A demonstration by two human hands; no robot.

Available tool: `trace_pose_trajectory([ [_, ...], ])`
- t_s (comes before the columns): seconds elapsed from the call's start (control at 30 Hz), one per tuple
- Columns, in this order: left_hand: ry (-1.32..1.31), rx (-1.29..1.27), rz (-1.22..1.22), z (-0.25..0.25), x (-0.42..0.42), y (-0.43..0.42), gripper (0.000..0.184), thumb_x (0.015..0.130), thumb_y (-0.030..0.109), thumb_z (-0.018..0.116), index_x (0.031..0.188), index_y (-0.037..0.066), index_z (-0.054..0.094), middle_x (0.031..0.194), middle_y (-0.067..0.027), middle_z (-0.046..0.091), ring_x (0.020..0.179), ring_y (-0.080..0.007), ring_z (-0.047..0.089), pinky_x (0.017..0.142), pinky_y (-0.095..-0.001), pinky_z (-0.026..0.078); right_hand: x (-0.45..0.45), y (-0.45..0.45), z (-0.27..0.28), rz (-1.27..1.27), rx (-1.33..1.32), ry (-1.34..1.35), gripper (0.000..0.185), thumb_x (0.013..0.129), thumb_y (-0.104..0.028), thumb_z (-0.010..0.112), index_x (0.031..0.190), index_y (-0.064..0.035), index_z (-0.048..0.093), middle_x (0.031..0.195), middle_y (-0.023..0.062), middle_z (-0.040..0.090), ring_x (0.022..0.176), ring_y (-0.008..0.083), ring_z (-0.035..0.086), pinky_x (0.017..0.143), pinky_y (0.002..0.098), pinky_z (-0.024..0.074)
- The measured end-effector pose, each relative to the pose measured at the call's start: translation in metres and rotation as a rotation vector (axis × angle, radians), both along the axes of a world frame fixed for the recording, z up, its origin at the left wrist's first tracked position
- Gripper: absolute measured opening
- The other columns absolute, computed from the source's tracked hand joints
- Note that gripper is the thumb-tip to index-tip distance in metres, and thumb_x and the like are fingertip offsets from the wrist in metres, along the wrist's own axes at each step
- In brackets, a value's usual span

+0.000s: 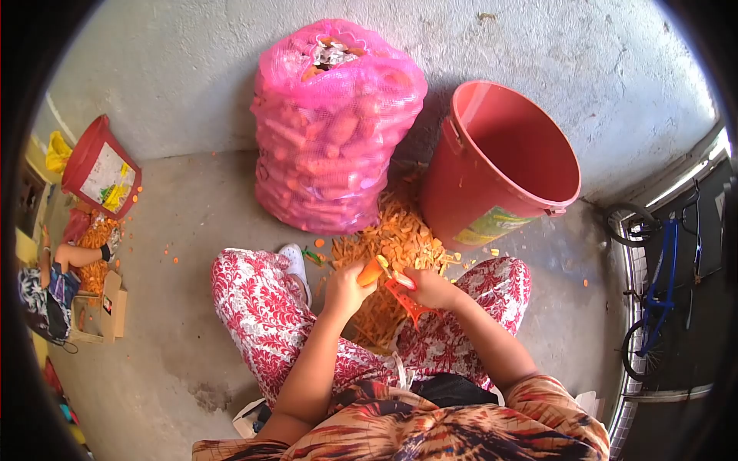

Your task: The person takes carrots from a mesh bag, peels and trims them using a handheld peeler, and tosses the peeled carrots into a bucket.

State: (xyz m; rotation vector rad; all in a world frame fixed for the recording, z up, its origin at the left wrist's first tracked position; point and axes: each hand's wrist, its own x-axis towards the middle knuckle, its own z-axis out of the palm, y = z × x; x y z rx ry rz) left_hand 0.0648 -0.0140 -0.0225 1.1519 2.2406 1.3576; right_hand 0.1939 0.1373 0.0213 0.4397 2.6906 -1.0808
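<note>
My left hand [345, 289] is closed around a carrot [372, 271], whose cut or peeled end points up toward the right. Close beside it, my right hand [432, 289] grips a red plastic peeler [405, 293] with openings in its body. The peeler's upper end is near the carrot's tip; whether they touch I cannot tell. Below and beyond both hands lies a heap of orange carrot peelings and pieces [392, 234] on the floor, between my bent legs.
A pink mesh sack [330, 154] full of carrots stands against the wall. Right of it is a tilted red bucket [469, 184]. At far left, another person [54, 288] sits near a red bucket [100, 169] and cardboard box [114, 307]. A blue bicycle [659, 300] is at right.
</note>
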Motion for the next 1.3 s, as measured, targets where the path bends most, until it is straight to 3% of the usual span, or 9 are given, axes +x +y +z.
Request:
trace_pose_trajectory([
  [0.13, 0.033, -0.068, -0.088, -0.001, -0.004, -0.003, 0.025, 0.067, 0.018, 0.065, 0.085, 0.004, 0.056, 0.072, -0.0148, 0.058, 0.066, -0.0314, 0.058, 0.058, -0.0359, 0.044, 0.001, 0.001, -0.015, -0.095, 0.058, -0.102, 0.028, 0.075, -0.028, 0.057, 0.088, -0.0036, 0.054, 0.078, 0.0194, 0.059, 0.076, 0.0348, 0.057, 0.067, 0.0406, 0.0441],
  [0.27, -0.378, -0.006, -0.468, 0.031, 0.008, -0.004, 0.029, 0.068, 0.02, 0.069, 0.089, 0.002, 0.058, 0.073, -0.0062, 0.058, 0.069, -0.012, 0.053, 0.067, -0.0281, 0.043, 0.003, 0.017, -0.056, -0.153, 0.05, -0.237, 0.029, 0.073, -0.027, 0.058, 0.087, -0.0019, 0.056, 0.081, 0.0199, 0.06, 0.079, 0.034, 0.058, 0.069, 0.0403, 0.0444],
  [0.37, -0.407, 0.001, -0.24, 0.008, -0.004, -0.007, 0.034, 0.069, 0.019, 0.069, 0.095, 0.0, 0.056, 0.08, -0.0059, 0.06, 0.074, -0.0115, 0.054, 0.072, -0.0283, 0.043, -0.001, 0.018, -0.058, -0.158, 0.089, -0.249, 0.03, 0.073, -0.025, 0.057, 0.09, -0.0003, 0.056, 0.083, 0.0208, 0.06, 0.081, 0.0343, 0.058, 0.071, 0.0403, 0.0443],
  [0.53, -0.382, 0.082, -0.176, 0.016, -0.001, -0.001, 0.033, 0.071, 0.018, 0.068, 0.096, 0.001, 0.056, 0.092, -0.0089, 0.056, 0.087, -0.019, 0.053, 0.078, -0.0303, 0.041, 0.0, 0.016, -0.071, -0.199, 0.006, -0.261, 0.032, 0.073, -0.025, 0.058, 0.093, 0.0, 0.057, 0.082, 0.0196, 0.06, 0.079, 0.0318, 0.059, 0.069, 0.0384, 0.0446],
  [0.67, 0.151, 0.2, -0.058, 0.002, -0.003, 0.004, 0.022, 0.068, 0.017, 0.069, 0.084, 0.006, 0.058, 0.085, -0.0075, 0.048, 0.081, -0.0252, 0.05, 0.072, -0.0329, 0.04, 0.001, 0.021, -0.077, -0.316, -0.224, -0.248, 0.029, 0.074, -0.02, 0.056, 0.094, 0.0009, 0.057, 0.079, 0.0145, 0.061, 0.07, 0.0229, 0.06, 0.064, 0.0333, 0.0458],
  [0.87, 0.025, 0.187, -0.082, 0.009, 0.001, 0.004, 0.023, 0.068, 0.016, 0.069, 0.081, 0.002, 0.056, 0.088, -0.0085, 0.049, 0.084, -0.026, 0.051, 0.073, -0.0345, 0.041, 0.0, 0.021, -0.075, -0.53, -0.493, -0.018, 0.022, 0.08, -0.011, 0.052, 0.098, -0.0007, 0.058, 0.079, 0.0052, 0.06, 0.068, 0.0115, 0.056, 0.063, 0.0262, 0.0454],
  [1.0, 0.03, 0.213, -0.019, 0.001, 0.002, 0.007, 0.022, 0.068, 0.013, 0.067, 0.082, 0.0, 0.056, 0.085, -0.011, 0.054, 0.079, -0.0275, 0.054, 0.069, -0.0345, 0.042, 0.001, 0.02, -0.056, -0.516, -0.341, 0.062, 0.023, 0.079, -0.01, 0.053, 0.099, 0.0, 0.055, 0.076, 0.0061, 0.059, 0.069, 0.0126, 0.056, 0.064, 0.0272, 0.0457],
  [1.13, -0.063, 0.097, -0.004, 0.003, 0.001, 0.005, 0.021, 0.067, 0.01, 0.065, 0.082, 0.0, 0.056, 0.078, -0.0146, 0.057, 0.072, -0.0298, 0.056, 0.063, -0.0344, 0.044, 0.003, 0.001, -0.027, -0.304, -0.12, 0.133, 0.022, 0.075, -0.019, 0.058, 0.089, -0.0045, 0.051, 0.075, 0.0173, 0.057, 0.074, 0.0314, 0.057, 0.066, 0.0373, 0.0436],
  [1.3, -0.019, 0.016, 0.037, -0.011, 0.0, 0.006, 0.022, 0.064, 0.008, 0.065, 0.082, 0.001, 0.056, 0.077, -0.0157, 0.057, 0.072, -0.0326, 0.056, 0.062, -0.0362, 0.043, -0.002, -0.014, -0.015, -0.174, -0.081, 0.027, 0.022, 0.073, -0.018, 0.058, 0.089, -0.005, 0.051, 0.078, 0.0182, 0.058, 0.078, 0.0316, 0.057, 0.068, 0.038, 0.0435],
])
